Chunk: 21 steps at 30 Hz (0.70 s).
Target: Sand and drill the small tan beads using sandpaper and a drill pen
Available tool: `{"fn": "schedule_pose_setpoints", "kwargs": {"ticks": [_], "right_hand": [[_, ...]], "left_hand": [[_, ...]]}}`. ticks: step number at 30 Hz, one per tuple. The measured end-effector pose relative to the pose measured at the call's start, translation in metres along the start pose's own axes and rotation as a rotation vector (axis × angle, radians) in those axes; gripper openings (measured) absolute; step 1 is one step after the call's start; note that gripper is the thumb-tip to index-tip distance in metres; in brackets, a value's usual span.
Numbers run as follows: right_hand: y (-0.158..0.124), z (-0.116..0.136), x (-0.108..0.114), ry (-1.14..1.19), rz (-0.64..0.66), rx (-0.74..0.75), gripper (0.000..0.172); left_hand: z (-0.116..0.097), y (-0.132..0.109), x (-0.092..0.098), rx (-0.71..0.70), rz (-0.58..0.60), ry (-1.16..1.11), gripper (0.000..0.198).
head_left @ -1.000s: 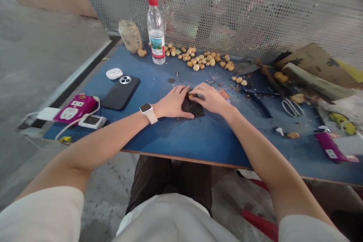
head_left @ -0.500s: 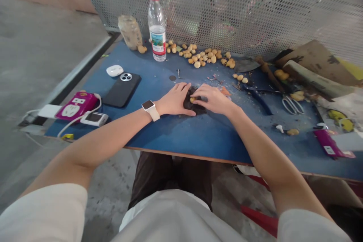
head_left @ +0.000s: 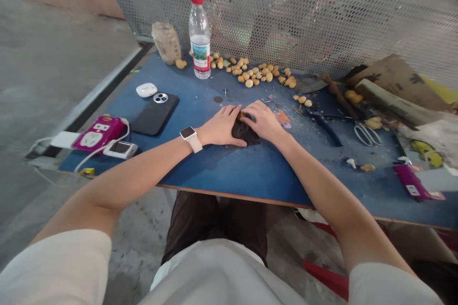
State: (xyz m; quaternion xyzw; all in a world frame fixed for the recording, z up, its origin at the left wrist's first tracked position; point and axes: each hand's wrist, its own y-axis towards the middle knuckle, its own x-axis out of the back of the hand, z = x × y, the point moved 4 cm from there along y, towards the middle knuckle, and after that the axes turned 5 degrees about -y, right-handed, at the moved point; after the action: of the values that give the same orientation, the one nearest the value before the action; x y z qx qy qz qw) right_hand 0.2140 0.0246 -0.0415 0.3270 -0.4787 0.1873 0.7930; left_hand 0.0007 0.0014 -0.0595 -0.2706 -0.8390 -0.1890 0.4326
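Blue counter [head_left: 222,171]: water bottle [head_left: 199,43] back left, black phone [head_left: 154,113] beside earbud case [head_left: 146,89], power strip [head_left: 98,133] near edge, scissors [head_left: 367,134] right.

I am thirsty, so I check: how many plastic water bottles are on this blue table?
1. The plastic water bottle with red cap stands upright at the back of the blue table. Papers at right could hide another.

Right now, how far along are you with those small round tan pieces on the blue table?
Only roughly: the pictures can't confirm it. Perhaps done: the heap of small round tan pieces along the far edge. In hand: the left hand and right hand press a dark cloth, with a yellowish piece between them. Perhaps left: a few loose pieces near the scissors.
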Motion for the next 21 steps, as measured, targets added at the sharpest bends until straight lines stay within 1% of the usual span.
{"fn": "schedule_pose_setpoints", "kwargs": {"ticks": [2,4,5,7,10,12,14,16,18,21], "right_hand": [[0.001,0.003,0.002,0.017,0.015,0.001,0.023],[-0.002,0.008,0.005,0.059,0.098,0.057,0.021],[-0.005,0.010,0.007,0.077,0.140,0.081,0.020],[-0.009,0.012,0.010,0.079,0.170,0.089,0.020],[-0.008,0.009,0.006,0.016,0.090,0.036,0.019],[-0.002,0.004,-0.002,-0.026,0.026,-0.013,0.018],[0.005,-0.002,-0.009,-0.053,-0.011,-0.049,0.018],[0.009,-0.006,-0.012,-0.066,-0.026,-0.071,0.018],[0.008,-0.007,-0.009,-0.070,-0.032,-0.098,0.018],[-0.001,-0.001,-0.002,-0.041,0.025,-0.109,0.018]], "left_hand": [[0.001,0.000,0.000,-0.031,-0.019,-0.020,0.155],[0.001,-0.001,0.000,-0.041,-0.015,-0.028,0.155],[0.001,-0.002,0.001,-0.033,-0.007,-0.025,0.156],[-0.001,-0.002,0.000,-0.002,0.019,-0.013,0.158],[-0.003,-0.002,0.001,0.019,0.020,-0.018,0.163],[-0.005,-0.002,0.002,0.010,0.003,-0.035,0.166],[-0.006,-0.001,0.003,0.011,-0.003,-0.039,0.168],[-0.006,-0.001,0.004,0.028,-0.001,-0.026,0.170],[-0.007,-0.001,0.005,0.045,-0.004,-0.008,0.170],[-0.010,-0.002,0.007,0.054,-0.004,-0.002,0.169]]}}
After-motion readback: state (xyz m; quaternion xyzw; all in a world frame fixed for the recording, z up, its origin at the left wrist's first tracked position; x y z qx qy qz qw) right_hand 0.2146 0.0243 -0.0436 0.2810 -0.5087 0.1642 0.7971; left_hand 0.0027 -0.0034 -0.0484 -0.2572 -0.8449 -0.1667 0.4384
